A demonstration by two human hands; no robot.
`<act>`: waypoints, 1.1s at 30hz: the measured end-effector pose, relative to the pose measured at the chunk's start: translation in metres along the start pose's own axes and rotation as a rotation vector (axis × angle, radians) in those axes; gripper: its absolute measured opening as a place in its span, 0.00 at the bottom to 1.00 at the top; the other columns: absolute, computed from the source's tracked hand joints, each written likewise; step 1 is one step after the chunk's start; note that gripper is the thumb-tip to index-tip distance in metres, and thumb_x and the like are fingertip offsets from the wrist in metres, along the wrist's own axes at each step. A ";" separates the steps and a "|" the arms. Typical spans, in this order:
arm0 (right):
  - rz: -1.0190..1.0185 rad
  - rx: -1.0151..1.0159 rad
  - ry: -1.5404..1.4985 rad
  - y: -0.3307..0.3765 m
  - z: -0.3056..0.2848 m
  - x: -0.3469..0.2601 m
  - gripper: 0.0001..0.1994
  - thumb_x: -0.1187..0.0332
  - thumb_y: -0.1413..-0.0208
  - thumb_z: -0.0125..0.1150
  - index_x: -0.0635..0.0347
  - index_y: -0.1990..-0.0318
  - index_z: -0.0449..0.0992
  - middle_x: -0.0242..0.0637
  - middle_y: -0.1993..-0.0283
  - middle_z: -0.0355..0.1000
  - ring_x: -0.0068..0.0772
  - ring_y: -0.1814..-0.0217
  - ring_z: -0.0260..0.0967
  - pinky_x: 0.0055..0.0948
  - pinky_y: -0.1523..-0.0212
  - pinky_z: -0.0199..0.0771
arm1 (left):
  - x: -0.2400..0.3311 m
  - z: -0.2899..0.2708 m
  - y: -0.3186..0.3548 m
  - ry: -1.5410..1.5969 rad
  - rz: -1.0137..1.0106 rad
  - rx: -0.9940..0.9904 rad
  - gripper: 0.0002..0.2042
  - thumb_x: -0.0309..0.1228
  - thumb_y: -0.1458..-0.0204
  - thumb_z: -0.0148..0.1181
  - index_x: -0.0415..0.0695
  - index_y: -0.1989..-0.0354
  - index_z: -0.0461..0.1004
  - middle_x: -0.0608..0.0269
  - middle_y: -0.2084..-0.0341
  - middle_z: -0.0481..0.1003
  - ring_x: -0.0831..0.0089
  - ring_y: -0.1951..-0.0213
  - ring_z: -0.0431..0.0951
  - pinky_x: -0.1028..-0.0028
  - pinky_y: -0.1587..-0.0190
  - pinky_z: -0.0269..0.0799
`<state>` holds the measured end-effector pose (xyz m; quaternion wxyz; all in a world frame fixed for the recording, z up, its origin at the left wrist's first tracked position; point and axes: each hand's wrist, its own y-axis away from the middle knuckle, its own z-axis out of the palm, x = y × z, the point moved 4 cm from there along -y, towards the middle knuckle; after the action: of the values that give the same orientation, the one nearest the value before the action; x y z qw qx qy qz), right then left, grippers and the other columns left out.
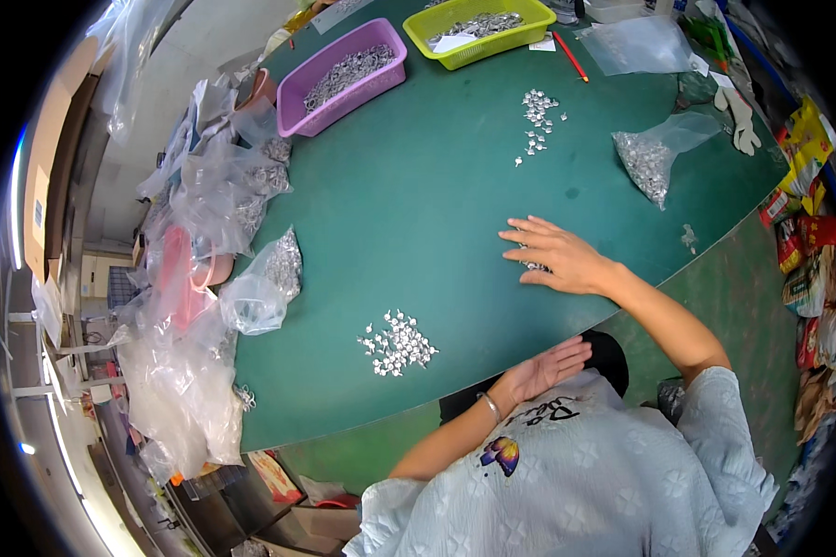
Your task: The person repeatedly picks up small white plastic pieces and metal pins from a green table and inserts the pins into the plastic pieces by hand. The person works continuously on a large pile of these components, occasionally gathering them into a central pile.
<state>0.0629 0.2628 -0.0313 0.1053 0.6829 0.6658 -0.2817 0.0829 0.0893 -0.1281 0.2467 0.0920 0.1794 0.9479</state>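
Observation:
My right hand (564, 260) lies over the green table with its fingers stretched out and slightly spread. Beneath its fingers, small silvery metal parts (535, 266) peek out, mostly covered. At the table's near edge, my left hand (543, 371) is held palm up with fingers extended and nothing on it; a bracelet circles that wrist. A loose pile of similar small metal parts (398, 343) sits to the left. Farther off, beyond the right hand, a smaller scatter of metal parts (537, 121) trails across the tabletop (437, 204).
Far back stand a purple basket (291, 93) and a yellow-green basket (455, 58), both holding metal parts. Filled clear bags (648, 162) (284, 265) rest at right and left. A red pencil (571, 58) and white glove (739, 121) lie at the far right.

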 end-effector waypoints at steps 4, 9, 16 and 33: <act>-0.054 -0.013 -0.082 0.017 0.009 -0.019 0.16 0.61 0.50 0.57 0.61 0.56 0.72 0.41 0.41 0.60 0.41 0.35 0.51 0.43 0.35 0.47 | 0.004 0.006 -0.010 0.168 0.060 -0.125 0.28 0.43 0.42 0.37 0.33 0.40 0.49 0.47 0.41 0.54 0.61 0.38 0.54 0.66 0.37 0.51; -0.089 -0.049 -0.123 0.046 0.013 -0.049 0.17 0.64 0.54 0.60 0.63 0.57 0.71 0.43 0.44 0.61 0.43 0.37 0.53 0.45 0.37 0.50 | 0.004 0.005 -0.013 0.418 0.132 -0.041 0.31 0.47 0.43 0.36 0.36 0.38 0.44 0.48 0.38 0.48 0.60 0.37 0.50 0.62 0.36 0.46; -0.147 0.021 -0.104 0.094 0.040 -0.085 0.14 0.68 0.54 0.57 0.63 0.59 0.73 0.43 0.48 0.65 0.42 0.41 0.59 0.45 0.41 0.57 | 0.007 0.026 -0.008 -0.427 0.308 -0.292 0.30 0.46 0.42 0.34 0.36 0.38 0.45 0.49 0.39 0.50 0.61 0.39 0.54 0.63 0.37 0.49; 0.386 0.995 0.331 0.102 -0.135 -0.016 0.18 0.77 0.57 0.57 0.67 0.55 0.67 0.46 0.52 0.65 0.46 0.50 0.62 0.37 0.48 0.60 | -0.001 -0.011 0.032 -0.324 -0.108 0.327 0.13 0.35 0.46 0.51 0.36 0.66 0.72 0.66 0.79 0.67 0.82 0.78 0.66 0.86 0.80 0.60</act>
<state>0.1954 0.3093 0.0640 -0.2860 0.7948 0.3230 -0.4268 0.0670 0.0598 -0.1264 0.3044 0.2717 0.2931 0.8646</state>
